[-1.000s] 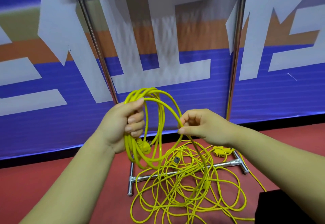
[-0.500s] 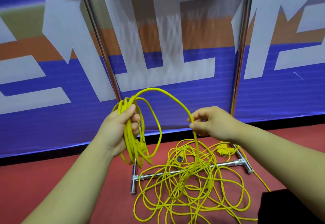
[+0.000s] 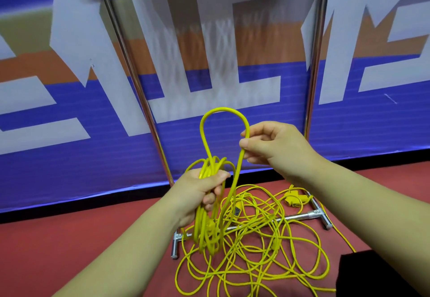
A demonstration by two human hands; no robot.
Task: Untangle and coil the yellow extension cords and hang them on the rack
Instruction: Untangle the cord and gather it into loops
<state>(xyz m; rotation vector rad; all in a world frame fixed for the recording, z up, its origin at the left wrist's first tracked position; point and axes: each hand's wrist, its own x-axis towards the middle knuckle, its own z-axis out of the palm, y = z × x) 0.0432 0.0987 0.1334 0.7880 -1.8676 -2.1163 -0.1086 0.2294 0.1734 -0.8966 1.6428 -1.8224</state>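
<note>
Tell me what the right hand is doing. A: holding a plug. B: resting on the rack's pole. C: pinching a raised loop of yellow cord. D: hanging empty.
C: the right hand pinches the yellow cord where its loop arches above the coils gripped by the left hand.

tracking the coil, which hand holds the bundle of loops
The left hand grips the bundle of loops; the right hand only pinches a single strand arched above it.

Blue banner wall (image 3: 69, 161) with white shapes and an orange band; red floor (image 3: 69, 238), perhaps carpeted.
</note>
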